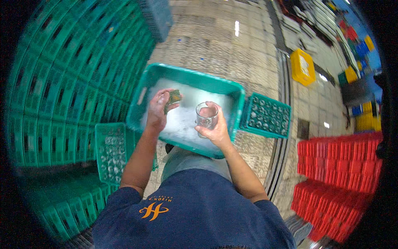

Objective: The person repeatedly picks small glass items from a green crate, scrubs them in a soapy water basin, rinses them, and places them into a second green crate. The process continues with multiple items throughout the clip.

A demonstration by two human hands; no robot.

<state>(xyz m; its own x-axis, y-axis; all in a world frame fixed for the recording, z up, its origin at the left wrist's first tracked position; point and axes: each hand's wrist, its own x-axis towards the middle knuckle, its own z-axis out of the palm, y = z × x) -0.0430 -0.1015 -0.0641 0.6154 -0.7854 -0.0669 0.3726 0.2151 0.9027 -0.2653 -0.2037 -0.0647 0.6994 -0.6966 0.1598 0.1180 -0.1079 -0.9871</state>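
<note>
Over a green plastic tub (190, 71) of whitish, sudsy water, my left hand (158, 108) is closed on a wet scouring sponge (174, 98), dark green with some yellow. Facing it, my right hand (218, 129) grips a clear drinking glass (206, 116) round its side, the wide mouth turned up toward me. The sponge and the glass are apart, with foamy water showing between them. Suds cling to the fingers of my left hand.
Green crates of glasses stand on both sides of the tub, one at the right (267, 116) and one at the left (111, 153). Tall green crate stacks (74, 87) line the left. Red crates (338, 166) are piled at the right, and a yellow crate (302, 67) sits farther off.
</note>
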